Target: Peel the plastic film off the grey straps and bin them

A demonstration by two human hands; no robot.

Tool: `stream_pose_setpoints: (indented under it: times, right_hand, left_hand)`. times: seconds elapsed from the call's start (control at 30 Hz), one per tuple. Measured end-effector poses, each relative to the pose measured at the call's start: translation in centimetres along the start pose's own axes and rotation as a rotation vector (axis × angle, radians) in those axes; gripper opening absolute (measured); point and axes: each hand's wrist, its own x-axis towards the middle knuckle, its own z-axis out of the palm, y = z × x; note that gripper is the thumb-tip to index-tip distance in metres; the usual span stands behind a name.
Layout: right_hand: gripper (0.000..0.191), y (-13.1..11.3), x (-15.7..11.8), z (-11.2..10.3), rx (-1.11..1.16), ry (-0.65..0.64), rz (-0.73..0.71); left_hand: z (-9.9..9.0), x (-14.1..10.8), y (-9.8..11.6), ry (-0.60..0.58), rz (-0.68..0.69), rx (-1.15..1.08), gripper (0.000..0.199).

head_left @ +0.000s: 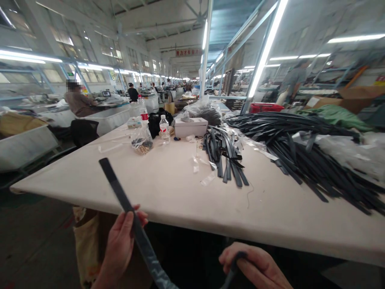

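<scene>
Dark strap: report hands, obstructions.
Left hand pinching dark strap below raised end. Right hand gripping strap, likely same piece; middle out of frame. Nothing visibly blocking; strap bundle beyond, on table.

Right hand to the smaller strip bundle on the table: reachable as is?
Likely yes: the right hand would have to rise over the table edge, but nothing tall stands before the bundle. Its grip is taken, though, by a dark strip.
</scene>
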Motion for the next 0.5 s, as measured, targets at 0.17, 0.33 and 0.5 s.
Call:
stream_pose_setpoints:
  times: [0.17, 0.33, 0.5]
  right_hand:
    - [0.029, -2.1, 2.1, -1.8, 0.188, 0.130, -0.098]
    - [0.025, -3.2, 2.8, -5.0, 0.274, 0.285, -0.183]
    - [0.027, -3.3, 2.1, -6.7, 0.254, 0.376, -0.156]
  left_hand:
    - [8.2, -3.6, -3.1, -0.679, -0.084, 0.253, 0.043]
    - [12.6, -6.7, -5.8, -1.037, -0.215, 0.325, 0.045]
    - [14.1, -7.6, -7.0, -1.239, -0.279, 0.448, 0.050]
